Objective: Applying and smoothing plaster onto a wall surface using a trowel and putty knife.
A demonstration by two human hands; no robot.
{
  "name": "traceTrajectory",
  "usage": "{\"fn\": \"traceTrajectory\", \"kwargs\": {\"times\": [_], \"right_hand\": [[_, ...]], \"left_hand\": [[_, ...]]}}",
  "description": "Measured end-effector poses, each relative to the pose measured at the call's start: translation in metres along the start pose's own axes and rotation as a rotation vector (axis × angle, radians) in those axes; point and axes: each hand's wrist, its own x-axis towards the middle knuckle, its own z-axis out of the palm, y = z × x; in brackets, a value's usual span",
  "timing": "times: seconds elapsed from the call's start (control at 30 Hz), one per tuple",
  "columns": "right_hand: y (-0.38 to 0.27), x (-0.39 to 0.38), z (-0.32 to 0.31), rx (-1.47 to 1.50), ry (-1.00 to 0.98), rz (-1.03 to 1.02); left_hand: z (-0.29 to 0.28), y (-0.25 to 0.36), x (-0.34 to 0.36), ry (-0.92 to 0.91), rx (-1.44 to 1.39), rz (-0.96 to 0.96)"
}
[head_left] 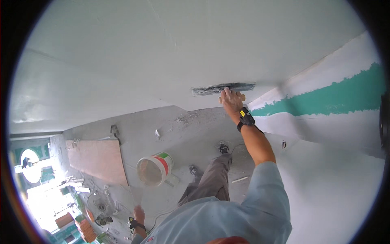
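My right hand (231,101) is wrapped round the wooden handle of a plastering trowel (222,88). The long, thin blade, smeared with white compound, lies against the smooth pale wall (162,53), low down and close to the corner on the right. A dark strap with a small black device circles my right wrist. My left hand (139,213) hangs low at my side, away from the wall, with another strapped device at its wrist. Its fingers are too small and indistinct to make out a grip.
A white bucket (154,170) with red and green bands stands on the dusty floor, left of my feet. Beyond it lies a pinkish board (97,160). Debris and stacked bricks (86,230) crowd the lower left. The right-hand wall carries a green band (325,99).
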Motion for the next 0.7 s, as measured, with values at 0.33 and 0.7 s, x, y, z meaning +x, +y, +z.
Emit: {"fn": "traceTrajectory", "kwargs": {"times": [0.33, 0.7], "right_hand": [[-0.013, -0.124, 0.053, 1.541, -0.378, 1.199], [-0.013, -0.059, 0.14, 2.757, 0.52, 1.408]], "left_hand": [[0.102, 0.139, -0.046, 0.004, 0.011, -0.369], [0.1, 0.097, -0.082, 0.018, 0.842, 0.189]]}}
